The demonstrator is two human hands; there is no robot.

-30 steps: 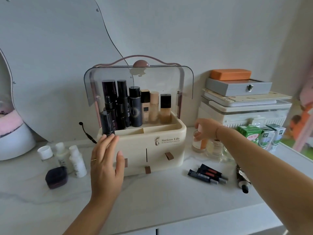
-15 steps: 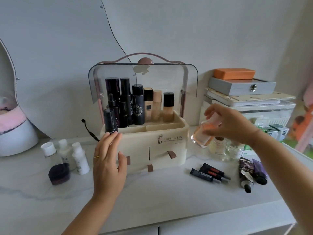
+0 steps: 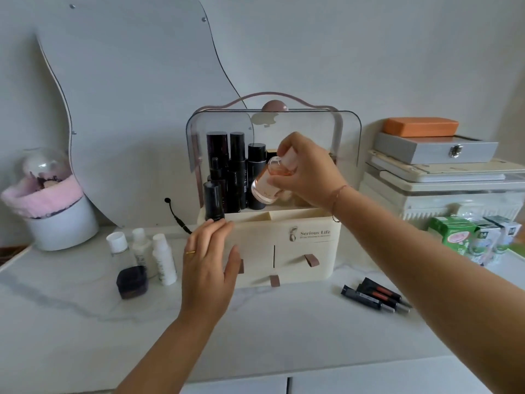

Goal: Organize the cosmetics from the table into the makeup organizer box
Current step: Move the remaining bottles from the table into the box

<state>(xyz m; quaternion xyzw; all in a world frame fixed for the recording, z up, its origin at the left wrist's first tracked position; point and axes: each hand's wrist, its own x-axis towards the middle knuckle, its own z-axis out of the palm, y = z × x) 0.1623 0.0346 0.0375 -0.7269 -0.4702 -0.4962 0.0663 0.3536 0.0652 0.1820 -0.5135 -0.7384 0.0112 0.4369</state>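
The cream makeup organizer box (image 3: 309,251) stands at the middle of the white table, its clear lid (image 3: 346,132) raised. Several tall black bottles (image 3: 237,166) stand in its upper compartment. My right hand (image 3: 306,172) grips a clear bottle of pink liquid (image 3: 268,183), tilted, just above the box's upper compartment beside the black bottles. My left hand (image 3: 208,263) rests flat against the box's front left, fingers spread, just below a small black bottle (image 3: 213,201). Still on the table: three white bottles (image 3: 153,251), a dark jar (image 3: 132,282) and several lip tubes (image 3: 375,297).
A curved mirror (image 3: 136,95) leans on the wall behind. A white pot with pink fluff (image 3: 54,211) sits far left. Stacked boxes (image 3: 437,172) with an orange case on top stand at the right, green cartons (image 3: 454,234) in front. A black cable (image 3: 176,214) lies behind the box.
My right hand lifted the pink bottle from the table's right side and carried it leftward up over the organizer's upper compartment. My left hand stayed against the box front.
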